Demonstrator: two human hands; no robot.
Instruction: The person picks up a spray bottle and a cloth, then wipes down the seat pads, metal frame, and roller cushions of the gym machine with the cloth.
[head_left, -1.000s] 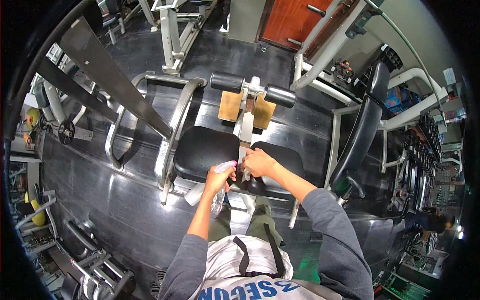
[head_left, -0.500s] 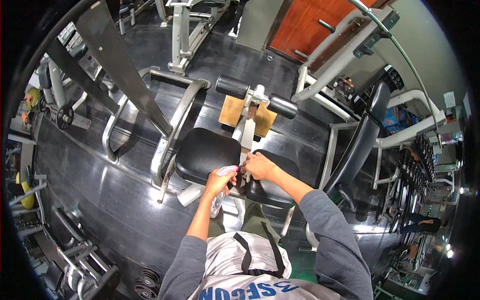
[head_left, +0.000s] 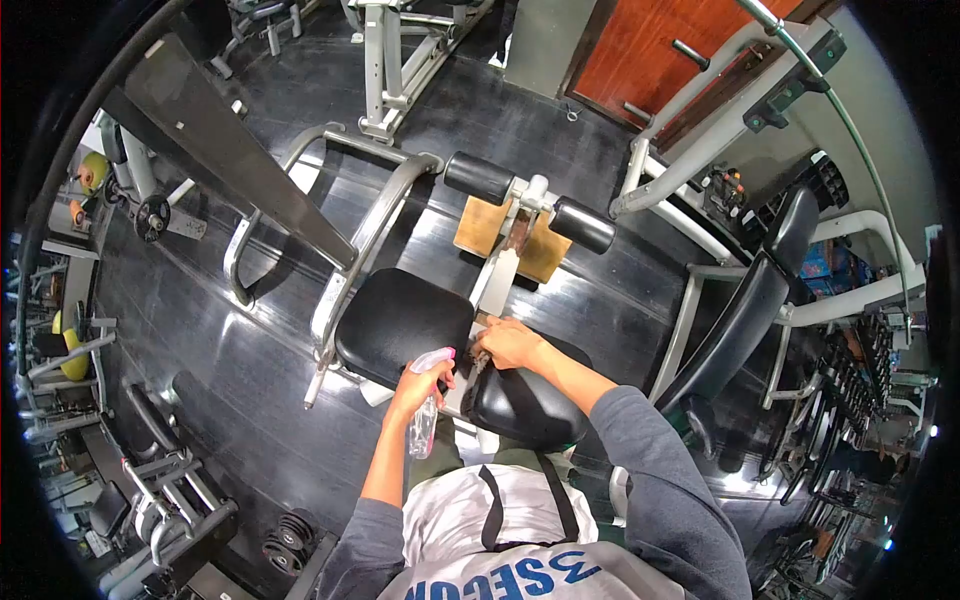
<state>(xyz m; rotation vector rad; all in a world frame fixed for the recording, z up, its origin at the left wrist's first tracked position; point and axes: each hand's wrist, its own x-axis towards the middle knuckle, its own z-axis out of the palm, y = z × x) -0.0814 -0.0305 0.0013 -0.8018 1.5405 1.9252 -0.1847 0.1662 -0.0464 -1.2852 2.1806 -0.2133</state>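
My left hand (head_left: 420, 388) is wrapped round a clear spray bottle (head_left: 422, 432) with a whitish and pink spray head, just in front of the left black seat pad (head_left: 400, 320). My right hand (head_left: 511, 344) has its fingers closed on a crumpled greyish cloth (head_left: 480, 357), mostly hidden beneath them. It presses the cloth at the metal frame in the gap between the two pads. Under my right wrist lies the right black seat pad (head_left: 535, 400).
Beyond the pads stand two foam rollers (head_left: 530, 200) on a post, above a wooden plate (head_left: 545, 253). A curved metal frame (head_left: 375, 225) rises at left. At right is a padded machine backrest (head_left: 735, 320). Weight plates (head_left: 288, 540) lie at lower left.
My left hand and the spray bottle have drawn slightly down and left, showing more of the bottle. My right hand has slid a little along the frame with the cloth. The view has shifted.
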